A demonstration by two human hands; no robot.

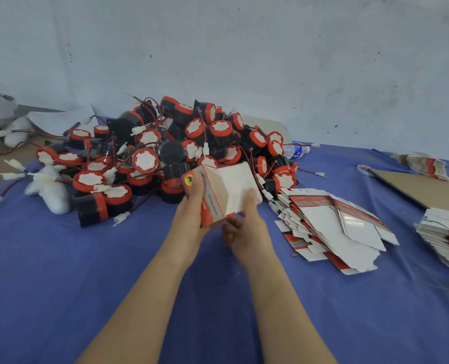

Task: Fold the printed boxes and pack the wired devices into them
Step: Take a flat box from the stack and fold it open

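A printed box (224, 191), red and white with a yellow emblem, is half opened above the blue cloth. My left hand (191, 208) grips its left side, thumb near the emblem. My right hand (247, 219) holds the box's right flap, thumb on the white inner face and fingers underneath. Behind the box lies a big heap of black and red wired devices (165, 151) with white connectors. A fanned pile of flat printed boxes (331, 222) lies just right of my right hand.
More flat box stacks sit at the right edge (446, 232) and far right (422, 164). A cardboard sheet (422, 187) lies between them. A water bottle (295, 149) lies behind the heap. White foam pieces (52, 190) rest at left. A wall stands close behind.
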